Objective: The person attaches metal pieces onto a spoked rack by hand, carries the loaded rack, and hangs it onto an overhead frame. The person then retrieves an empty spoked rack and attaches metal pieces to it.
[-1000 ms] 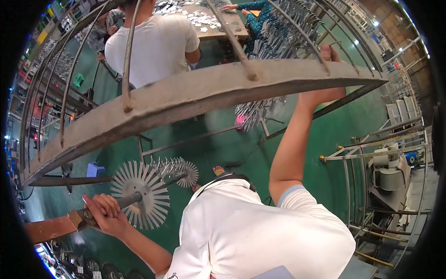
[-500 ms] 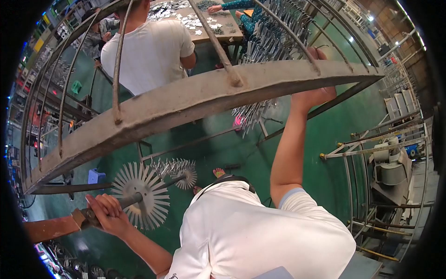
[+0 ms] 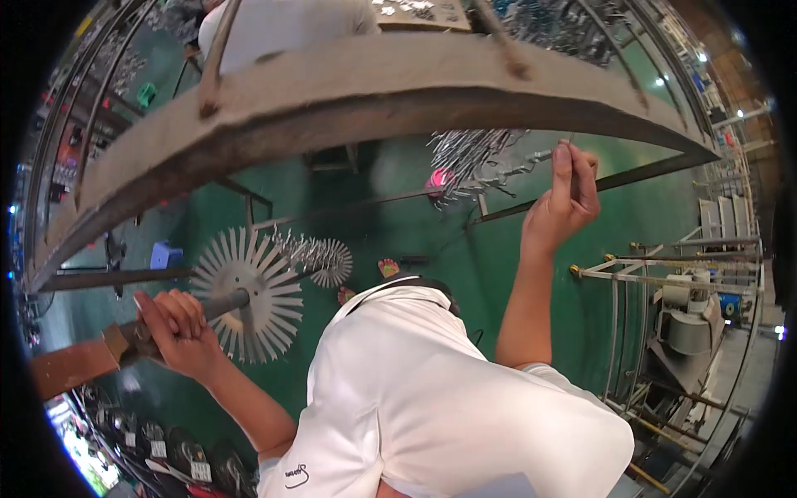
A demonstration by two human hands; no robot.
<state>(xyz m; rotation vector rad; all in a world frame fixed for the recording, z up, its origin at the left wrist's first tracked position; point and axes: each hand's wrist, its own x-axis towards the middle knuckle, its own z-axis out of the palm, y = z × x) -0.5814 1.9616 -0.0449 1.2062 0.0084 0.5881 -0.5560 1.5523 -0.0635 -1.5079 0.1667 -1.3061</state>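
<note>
My left hand (image 3: 178, 332) is wrapped round a metal shaft (image 3: 228, 303) at lower left. A slotted metal disc (image 3: 270, 303) with blade-like spokes sits at the shaft's end. Beyond it are a row of small metal pieces (image 3: 300, 251) and a smaller slotted disc (image 3: 336, 264). My right hand (image 3: 566, 199) is raised at right, below the frame's curved bar, with thumb and finger pinched on a small thin metal piece (image 3: 540, 156). To its left hangs a dense bunch of shiny metal pieces (image 3: 473, 158). The pinched piece's exact kind is unclear.
A curved metal frame bar (image 3: 374, 83) crosses in front of me, with rods rising from it. Behind it a person in a white shirt (image 3: 290, 29) is near a table (image 3: 432, 18) bearing small parts. Metal racks (image 3: 631, 274) stand at right; a blue stool (image 3: 166, 255) is at left.
My right hand has come down from behind the curved bar and now pinches a small metal piece below it. The view has tilted downward. My left hand keeps its grip on the shaft.
</note>
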